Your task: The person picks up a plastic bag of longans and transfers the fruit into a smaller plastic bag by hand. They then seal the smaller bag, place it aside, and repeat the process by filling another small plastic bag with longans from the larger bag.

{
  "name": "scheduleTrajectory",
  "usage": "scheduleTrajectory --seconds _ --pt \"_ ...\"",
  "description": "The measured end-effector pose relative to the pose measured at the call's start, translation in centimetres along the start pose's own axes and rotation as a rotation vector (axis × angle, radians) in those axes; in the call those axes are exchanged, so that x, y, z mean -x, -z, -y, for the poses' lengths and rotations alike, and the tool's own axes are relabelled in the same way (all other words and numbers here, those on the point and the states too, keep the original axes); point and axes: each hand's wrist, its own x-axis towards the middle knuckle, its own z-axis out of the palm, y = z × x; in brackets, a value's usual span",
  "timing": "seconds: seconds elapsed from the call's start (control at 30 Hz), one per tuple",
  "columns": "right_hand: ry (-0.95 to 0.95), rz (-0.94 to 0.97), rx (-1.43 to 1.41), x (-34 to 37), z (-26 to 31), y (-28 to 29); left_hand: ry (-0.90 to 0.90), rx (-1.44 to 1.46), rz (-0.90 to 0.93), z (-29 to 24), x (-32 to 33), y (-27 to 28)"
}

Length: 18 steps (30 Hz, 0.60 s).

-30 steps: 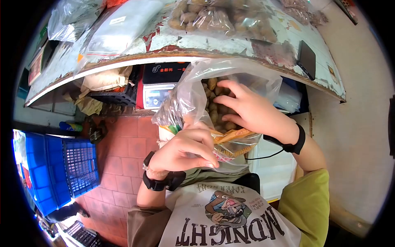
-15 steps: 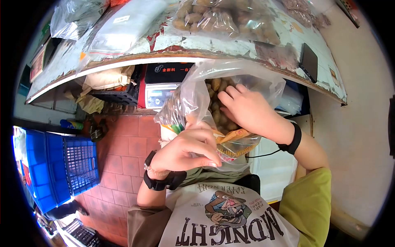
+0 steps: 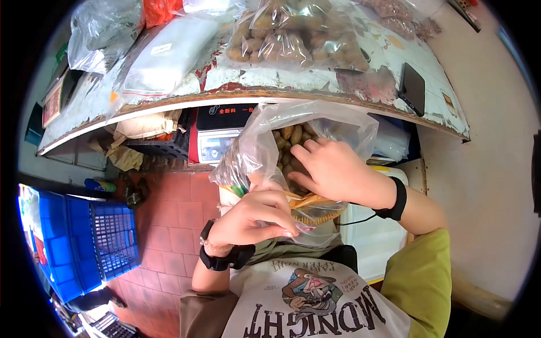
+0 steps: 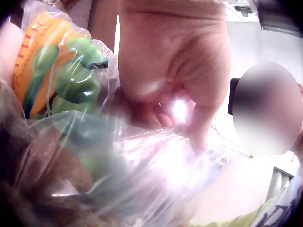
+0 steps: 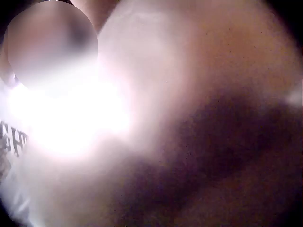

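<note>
A large clear plastic bag [image 3: 256, 132] stands open-mouthed below the counter's edge, holding many brown, oval, potato-like pieces [image 3: 286, 135]. The left hand [image 3: 256, 214] pinches the bag's near rim between thumb and fingers; in the left wrist view that hand [image 4: 175, 61] is over the crinkled plastic [image 4: 156, 175]. Inside the mouth, the right hand [image 3: 332, 169] rests on the brown pieces, fingers bent downward, their tips partly hidden. Whether it grips a piece cannot be seen. An orange printed wrapper [image 3: 307, 203] lies at the near side of the bag. The right wrist view is blurred and glaring.
On the worn counter [image 3: 225, 76] lie filled bags of brown pieces [image 3: 282, 48], flat clear bags [image 3: 169, 56] and a black phone [image 3: 412, 89]. A scale [image 3: 217, 145] stands beneath it. Blue crates [image 3: 70, 242] are at the left, and a white box [image 3: 372, 242] is at the right.
The head view has shifted, so the counter and bag appear lower. The right hand has moved slightly within the bag's mouth, while the left hand keeps its hold on the rim.
</note>
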Motion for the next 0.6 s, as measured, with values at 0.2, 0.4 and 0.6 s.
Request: scheduleTrajectory --seconds 0.2,0.4,0.6 --pt "0.037 0.084 -0.137 -0.1 -1.6 -0.8 0.001 -0.007 -0.004 -0.1 0.0 -0.2" --pt "0.031 0.127 -0.198 1.1 -0.6 0.9 0.006 -0.011 0.001 0.1 0.1 -0.1" --pt "0.090 0.244 -0.588 0.5 -3.5 1.1 -0.001 0.000 0.002 -0.1 0.3 -0.1"
